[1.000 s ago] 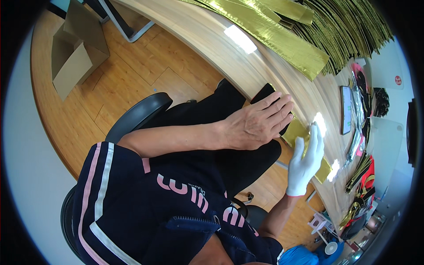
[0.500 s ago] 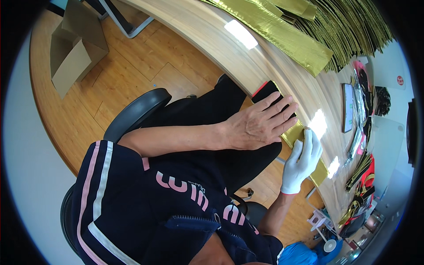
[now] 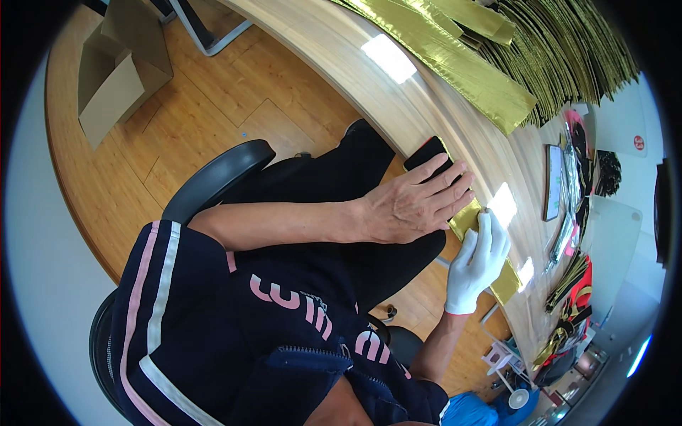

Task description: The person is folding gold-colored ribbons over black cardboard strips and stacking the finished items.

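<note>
My left hand (image 3: 408,202), bare, lies palm down with fingers spread over a flat black piece (image 3: 426,153) with a thin gold edge at the table's near side. Its fingers also reach onto a shiny gold fabric strip (image 3: 506,284) running right along that edge. My right hand (image 3: 477,259) wears a white glove. Its fingers are stretched out and rest on the strip, thumb apart, fingertips near the left hand's fingers. What lies under the left palm is hidden.
A large pile of folded gold strips (image 3: 568,50) covers the far part of the wooden table (image 3: 341,60). Farther right lie a phone-like device (image 3: 552,182) and bundles of gold, black and red material (image 3: 572,312). An open cardboard box (image 3: 124,71) stands on the floor at left.
The whole view has shifted slightly. Both hands keep nearly the same places on the black piece and the gold strip. Less of the red edge by the black piece shows.
</note>
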Demonstrator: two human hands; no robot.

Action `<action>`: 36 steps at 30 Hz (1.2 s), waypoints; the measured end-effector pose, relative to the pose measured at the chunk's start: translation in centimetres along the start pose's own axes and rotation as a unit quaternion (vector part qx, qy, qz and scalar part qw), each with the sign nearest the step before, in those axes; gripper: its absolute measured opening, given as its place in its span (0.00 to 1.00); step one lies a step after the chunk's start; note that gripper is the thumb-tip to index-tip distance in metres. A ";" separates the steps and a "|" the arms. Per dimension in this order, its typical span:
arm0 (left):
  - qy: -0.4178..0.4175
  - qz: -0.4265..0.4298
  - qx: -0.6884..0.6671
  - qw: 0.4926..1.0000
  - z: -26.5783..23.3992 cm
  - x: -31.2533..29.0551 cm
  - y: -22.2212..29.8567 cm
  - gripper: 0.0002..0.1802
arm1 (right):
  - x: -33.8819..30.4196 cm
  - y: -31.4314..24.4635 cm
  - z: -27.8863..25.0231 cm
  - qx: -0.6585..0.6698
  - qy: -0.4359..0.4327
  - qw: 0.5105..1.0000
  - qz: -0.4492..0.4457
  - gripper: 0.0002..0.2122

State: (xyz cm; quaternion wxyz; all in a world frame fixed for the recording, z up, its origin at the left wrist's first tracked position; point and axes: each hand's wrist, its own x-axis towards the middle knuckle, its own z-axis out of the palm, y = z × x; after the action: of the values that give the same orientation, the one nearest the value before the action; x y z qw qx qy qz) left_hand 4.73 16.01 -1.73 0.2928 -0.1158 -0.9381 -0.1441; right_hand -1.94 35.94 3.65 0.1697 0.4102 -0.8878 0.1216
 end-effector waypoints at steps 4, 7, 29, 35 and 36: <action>0.003 0.004 -0.001 1.000 0.1 0.1 -0.2 0.37 | 0.6 -0.2 -0.6 -0.002 -0.022 1.000 0.007 0.14; 0.006 0.004 -0.007 1.000 0.2 0.3 -0.2 0.37 | 2.0 -1.0 -1.1 0.017 0.008 1.000 -0.007 0.15; 0.044 -0.010 -0.200 0.979 1.4 -0.6 -0.6 0.17 | 9.6 -5.2 0.5 0.099 -0.160 0.967 -0.174 0.25; 0.022 0.024 -0.022 0.999 -0.3 0.2 -0.8 0.19 | 10.5 -5.5 0.3 0.193 -0.158 0.961 -0.117 0.19; 0.013 0.031 -0.024 0.999 -0.4 0.3 -0.8 0.18 | 10.6 -5.3 0.5 0.195 -0.147 0.963 -0.117 0.19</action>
State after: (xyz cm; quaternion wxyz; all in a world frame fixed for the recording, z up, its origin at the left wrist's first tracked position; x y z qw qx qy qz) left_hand 4.45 15.15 -1.39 0.3069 -0.1500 -0.9263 -0.1589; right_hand -4.37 25.14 7.84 -0.0329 0.5498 -0.8078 0.2100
